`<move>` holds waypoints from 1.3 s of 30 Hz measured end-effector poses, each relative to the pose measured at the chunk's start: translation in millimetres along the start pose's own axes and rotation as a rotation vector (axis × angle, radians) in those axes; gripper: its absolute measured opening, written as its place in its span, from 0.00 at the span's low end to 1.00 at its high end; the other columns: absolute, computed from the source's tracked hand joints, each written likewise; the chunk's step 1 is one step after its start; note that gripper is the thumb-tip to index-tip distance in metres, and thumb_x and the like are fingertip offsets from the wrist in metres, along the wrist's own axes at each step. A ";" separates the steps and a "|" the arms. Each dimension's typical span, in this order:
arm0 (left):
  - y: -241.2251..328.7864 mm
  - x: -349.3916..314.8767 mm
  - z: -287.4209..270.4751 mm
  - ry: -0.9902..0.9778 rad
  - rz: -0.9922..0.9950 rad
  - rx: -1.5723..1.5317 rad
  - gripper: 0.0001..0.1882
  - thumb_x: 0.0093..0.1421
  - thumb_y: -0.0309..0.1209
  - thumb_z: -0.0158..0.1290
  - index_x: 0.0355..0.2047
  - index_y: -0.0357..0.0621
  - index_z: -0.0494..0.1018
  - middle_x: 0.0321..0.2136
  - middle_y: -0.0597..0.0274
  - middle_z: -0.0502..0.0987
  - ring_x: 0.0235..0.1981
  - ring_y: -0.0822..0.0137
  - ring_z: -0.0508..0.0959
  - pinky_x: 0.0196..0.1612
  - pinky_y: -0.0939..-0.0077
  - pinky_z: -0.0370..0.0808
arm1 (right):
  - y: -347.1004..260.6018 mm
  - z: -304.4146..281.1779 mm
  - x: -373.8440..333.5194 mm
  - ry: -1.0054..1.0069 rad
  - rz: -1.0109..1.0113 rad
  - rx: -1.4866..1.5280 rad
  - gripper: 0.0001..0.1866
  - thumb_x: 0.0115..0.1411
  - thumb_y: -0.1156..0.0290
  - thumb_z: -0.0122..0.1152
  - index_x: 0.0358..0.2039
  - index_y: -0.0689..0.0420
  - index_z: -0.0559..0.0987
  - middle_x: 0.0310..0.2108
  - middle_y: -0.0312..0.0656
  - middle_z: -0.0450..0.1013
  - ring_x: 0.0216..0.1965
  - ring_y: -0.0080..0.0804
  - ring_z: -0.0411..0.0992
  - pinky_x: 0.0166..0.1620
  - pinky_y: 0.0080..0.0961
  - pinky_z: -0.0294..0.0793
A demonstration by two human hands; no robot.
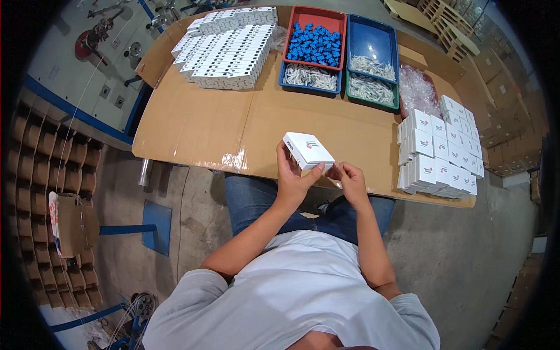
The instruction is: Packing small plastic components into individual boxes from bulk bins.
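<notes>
My left hand [294,185] is closed round a small flat white box [309,150] with dark and red print, held tilted above the table's near edge. Its thumb presses on the near side of the box. At the box's right corner is my right hand [353,184], its fingers pinched together. Whether those fingers grip the box's flap or some small piece cannot be made out. Beyond the box lies the cardboard-covered table [204,128].
White boxes [227,55] lie in rows at the far left, and more white boxes [440,154] are stacked at the right. A red tray [315,13] holds blue parts; blue [373,35] and green trays [373,104] hold small whitish pieces. Clear plastic bags [417,90] fill a reddish tray.
</notes>
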State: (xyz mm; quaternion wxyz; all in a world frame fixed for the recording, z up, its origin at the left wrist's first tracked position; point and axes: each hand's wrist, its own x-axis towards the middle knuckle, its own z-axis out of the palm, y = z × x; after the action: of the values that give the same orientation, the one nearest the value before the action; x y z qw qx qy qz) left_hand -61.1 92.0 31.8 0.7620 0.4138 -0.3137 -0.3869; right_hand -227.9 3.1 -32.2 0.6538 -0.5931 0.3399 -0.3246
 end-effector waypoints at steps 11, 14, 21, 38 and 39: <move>15.8 -6.1 3.9 0.001 0.104 0.009 0.42 0.55 0.21 0.68 0.63 0.43 0.53 0.59 0.54 0.66 0.61 0.62 0.71 0.65 0.64 0.71 | -2.1 -52.5 -122.3 0.386 -0.039 -0.414 0.25 0.72 0.60 0.59 0.19 0.60 0.72 0.17 0.29 0.65 0.22 0.15 0.60 0.25 0.21 0.58; 9.9 -1.2 5.8 0.024 0.107 0.024 0.42 0.56 0.21 0.67 0.63 0.43 0.53 0.59 0.54 0.66 0.61 0.63 0.71 0.64 0.65 0.70 | 28.9 -82.5 -174.6 0.799 0.010 -0.300 0.25 0.74 0.58 0.57 0.21 0.59 0.72 0.18 0.30 0.64 0.22 0.15 0.59 0.25 0.21 0.57; -15.8 21.0 18.2 0.065 0.021 -0.039 0.40 0.57 0.23 0.68 0.62 0.43 0.53 0.56 0.55 0.66 0.60 0.63 0.71 0.64 0.65 0.68 | 188.7 -128.0 -271.9 0.837 0.117 -0.902 0.19 0.73 0.61 0.53 0.36 0.64 0.82 0.26 0.38 0.77 0.24 0.24 0.71 0.28 0.27 0.71; -55.3 86.2 37.1 0.064 -0.224 0.010 0.42 0.58 0.26 0.68 0.64 0.41 0.51 0.56 0.53 0.66 0.60 0.61 0.71 0.65 0.63 0.69 | 160.1 -164.8 -162.6 0.622 0.458 -0.620 0.16 0.71 0.64 0.54 0.37 0.65 0.82 0.29 0.41 0.79 0.25 0.28 0.73 0.29 0.30 0.73; -54.6 90.7 40.1 0.064 -0.232 0.014 0.42 0.58 0.26 0.68 0.64 0.41 0.51 0.56 0.53 0.66 0.60 0.61 0.71 0.65 0.63 0.69 | 154.5 -165.0 -161.4 0.612 0.482 -0.600 0.16 0.71 0.64 0.54 0.37 0.65 0.82 0.29 0.41 0.79 0.25 0.28 0.73 0.29 0.30 0.73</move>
State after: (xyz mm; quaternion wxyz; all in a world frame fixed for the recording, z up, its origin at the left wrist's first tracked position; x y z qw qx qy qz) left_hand -65.4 -20.1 16.9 0.7189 0.4646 -0.2421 -0.4568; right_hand -451.6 58.3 -187.4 0.3807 -0.5372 0.7224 -0.2110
